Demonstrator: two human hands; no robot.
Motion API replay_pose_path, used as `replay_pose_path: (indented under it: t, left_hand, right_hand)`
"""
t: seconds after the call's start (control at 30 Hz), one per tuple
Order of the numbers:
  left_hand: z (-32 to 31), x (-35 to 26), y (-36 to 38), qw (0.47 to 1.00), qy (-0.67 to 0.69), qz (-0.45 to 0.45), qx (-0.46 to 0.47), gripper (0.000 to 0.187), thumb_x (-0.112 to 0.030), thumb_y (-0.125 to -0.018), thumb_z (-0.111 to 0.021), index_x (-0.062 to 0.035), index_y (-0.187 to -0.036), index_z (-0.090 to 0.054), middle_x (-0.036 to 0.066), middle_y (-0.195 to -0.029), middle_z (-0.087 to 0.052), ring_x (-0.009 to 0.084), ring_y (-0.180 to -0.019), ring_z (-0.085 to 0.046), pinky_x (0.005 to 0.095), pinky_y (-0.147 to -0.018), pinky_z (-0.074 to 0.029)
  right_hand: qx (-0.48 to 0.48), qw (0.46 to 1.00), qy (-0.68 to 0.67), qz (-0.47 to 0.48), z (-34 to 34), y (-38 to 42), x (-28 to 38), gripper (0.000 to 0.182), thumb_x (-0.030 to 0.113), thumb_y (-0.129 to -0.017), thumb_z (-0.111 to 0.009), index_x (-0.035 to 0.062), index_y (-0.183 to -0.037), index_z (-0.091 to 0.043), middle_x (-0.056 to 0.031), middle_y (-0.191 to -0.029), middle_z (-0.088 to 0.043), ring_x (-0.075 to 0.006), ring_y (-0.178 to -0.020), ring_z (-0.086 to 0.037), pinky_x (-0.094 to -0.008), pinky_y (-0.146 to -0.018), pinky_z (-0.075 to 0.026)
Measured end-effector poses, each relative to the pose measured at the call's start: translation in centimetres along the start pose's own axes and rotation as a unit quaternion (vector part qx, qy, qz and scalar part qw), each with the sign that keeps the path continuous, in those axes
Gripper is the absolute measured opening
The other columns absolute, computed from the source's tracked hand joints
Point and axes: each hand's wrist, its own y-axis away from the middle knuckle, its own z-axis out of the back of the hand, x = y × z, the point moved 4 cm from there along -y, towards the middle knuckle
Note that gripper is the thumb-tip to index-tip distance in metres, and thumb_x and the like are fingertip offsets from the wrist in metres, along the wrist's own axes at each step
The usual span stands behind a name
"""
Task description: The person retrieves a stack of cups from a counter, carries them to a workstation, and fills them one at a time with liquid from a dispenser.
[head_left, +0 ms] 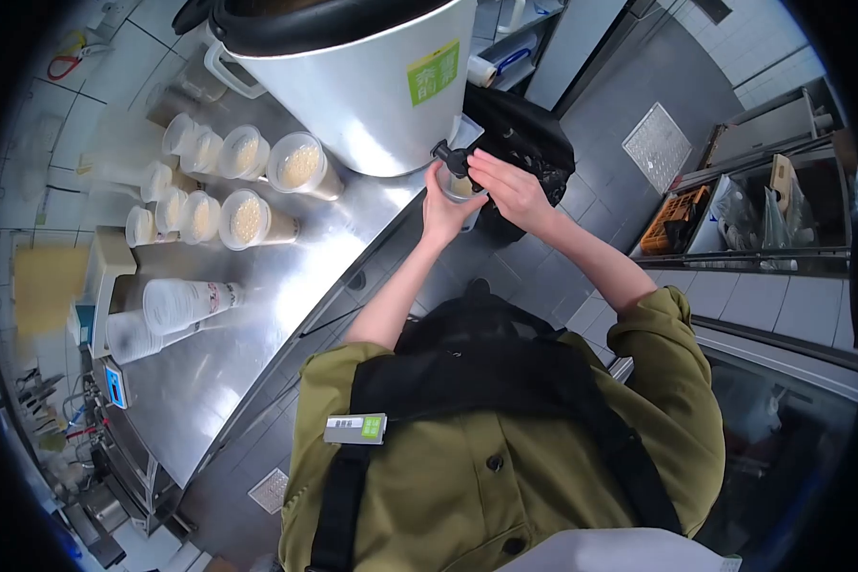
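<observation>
My left hand (441,212) is wrapped round a clear plastic cup (461,187) below the black spigot (456,160) of a large white dispenser (353,86). Against the spigot and the upper side of the cup rests my right hand (512,191), its fingers together; whether it grips the spigot lever is hidden. Pale contents show inside the cup. On the steel counter (286,276), left of the dispenser, several cups with pale, grainy contents (300,167) stand in two rows.
Stacks of empty cups (186,303) lie on the counter beside a small scale with a blue display (115,386). Red-handled scissors (64,67) are at the upper left. A black bag (534,143) hangs beyond my hands. Shelves with an orange crate (675,219) stand at the right.
</observation>
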Motion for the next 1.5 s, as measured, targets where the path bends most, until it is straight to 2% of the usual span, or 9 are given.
replay_pose_path:
  t: [0.03, 0.13, 0.47, 0.53, 0.83, 1.07, 1.13, 1.27, 1.5]
  left_hand:
    - [0.1, -0.2, 0.1, 1.0, -0.008, -0.004, -0.008, 0.095, -0.022, -0.059, -0.083, -0.0057, -0.132, -0.025, 0.023, -0.12, -0.052, 0.035, -0.11, -0.053, 0.0391, -0.091, -0.043]
    - [0.0, 0.4, 0.0, 0.999, 0.001, -0.032, -0.026, 0.098, -0.02, -0.059, -0.083, -0.0052, -0.134, -0.023, 0.023, -0.12, -0.051, 0.0354, -0.11, -0.053, 0.0392, -0.092, -0.043]
    - [-0.2, 2.3, 0.3, 0.999, 0.014, -0.008, -0.044, 0.099, -0.022, -0.057, -0.084, -0.0046, -0.135, -0.025, 0.023, -0.123, -0.05, 0.0348, -0.112, -0.052, 0.0386, -0.094, -0.042]
    - [-0.4, 2.9, 0.2, 0.998, -0.029, -0.019, -0.049, 0.097, -0.027, -0.061, -0.082, -0.0071, -0.135, -0.023, 0.02, -0.116, -0.054, 0.0297, -0.103, -0.058, 0.0373, -0.087, -0.046]
    - [-0.6, 2.9, 0.3, 0.998, -0.024, -0.015, -0.059, 0.096, -0.028, -0.06, -0.083, -0.0068, -0.134, -0.026, 0.019, -0.114, -0.055, 0.0282, -0.101, -0.058, 0.0368, -0.086, -0.047]
    - [-0.6, 1.7, 0.4, 0.995, -0.041, -0.05, -0.076, 0.096, -0.028, -0.058, -0.084, -0.0055, -0.133, -0.028, 0.019, -0.116, -0.054, 0.0282, -0.105, -0.056, 0.0373, -0.089, -0.045]
    - [-0.7, 1.7, 0.5, 0.997, -0.006, -0.021, -0.071, 0.096, -0.02, -0.056, -0.085, -0.0071, -0.133, -0.029, 0.02, -0.119, -0.051, 0.0342, -0.111, -0.05, 0.0405, -0.093, -0.042]
    - [-0.7, 1.6, 0.7, 0.996, -0.004, -0.039, -0.085, 0.096, -0.02, -0.056, -0.085, -0.0072, -0.133, -0.029, 0.021, -0.12, -0.051, 0.0345, -0.111, -0.051, 0.0407, -0.093, -0.042]
    - [-0.9, 2.3, 0.8, 0.997, 0.01, -0.009, -0.077, 0.097, -0.022, -0.055, -0.085, -0.0069, -0.133, -0.029, 0.021, -0.122, -0.051, 0.0345, -0.112, -0.051, 0.0401, -0.093, -0.042]
  right_hand:
    - [0.006, 1.0, -0.007, 0.0, -0.4, 0.9, -0.2, 0.033, 0.001, -0.077, -0.054, 0.0027, -0.11, -0.057, -0.01, -0.121, -0.056, -0.0251, -0.115, -0.053, -0.0332, -0.091, -0.047]
    - [0.013, 1.0, -0.028, 0.0, -0.4, 1.2, -0.4, 0.036, 0.001, -0.077, -0.054, 0.0021, -0.113, -0.055, -0.0116, -0.122, -0.055, -0.0258, -0.115, -0.053, -0.0343, -0.092, -0.047]
    - [0.017, 0.999, -0.041, 0.011, -0.2, 0.7, -0.4, 0.034, -0.001, -0.076, -0.054, -0.0002, -0.11, -0.057, -0.0138, -0.119, -0.057, -0.0274, -0.112, -0.054, -0.0351, -0.092, -0.047]
    - [0.006, 0.999, -0.045, 0.008, -0.1, 0.7, -0.3, 0.035, -0.002, -0.076, -0.054, 0.0001, -0.111, -0.057, -0.014, -0.118, -0.057, -0.0277, -0.111, -0.055, -0.0352, -0.091, -0.048]
    - [-0.014, 0.999, -0.046, -0.003, -0.4, 1.0, -0.5, 0.033, -0.004, -0.075, -0.054, 0.0006, -0.108, -0.059, -0.0137, -0.116, -0.059, -0.0278, -0.109, -0.057, -0.0352, -0.09, -0.049]
    - [-0.021, 0.999, -0.044, 0.002, -0.4, 1.0, -0.4, 0.034, -0.004, -0.073, -0.056, -0.0003, -0.107, -0.06, -0.0135, -0.116, -0.059, -0.0272, -0.108, -0.058, -0.0346, -0.09, -0.049]
    - [-0.025, 0.999, -0.041, 0.007, -0.4, 1.0, -0.4, 0.034, -0.004, -0.073, -0.056, -0.0002, -0.107, -0.06, -0.0134, -0.116, -0.059, -0.027, -0.109, -0.057, -0.0346, -0.09, -0.049]
    - [-0.016, 0.999, -0.037, 0.008, -0.3, 0.9, -0.3, 0.035, -0.004, -0.074, -0.056, 0.0001, -0.108, -0.059, -0.0134, -0.117, -0.058, -0.027, -0.11, -0.057, -0.0348, -0.09, -0.049]
    - [-0.008, 0.999, -0.048, 0.004, -0.5, 1.1, -0.7, 0.035, -0.004, -0.074, -0.055, 0.0006, -0.109, -0.059, -0.0132, -0.118, -0.058, -0.0271, -0.111, -0.056, -0.0348, -0.091, -0.048]
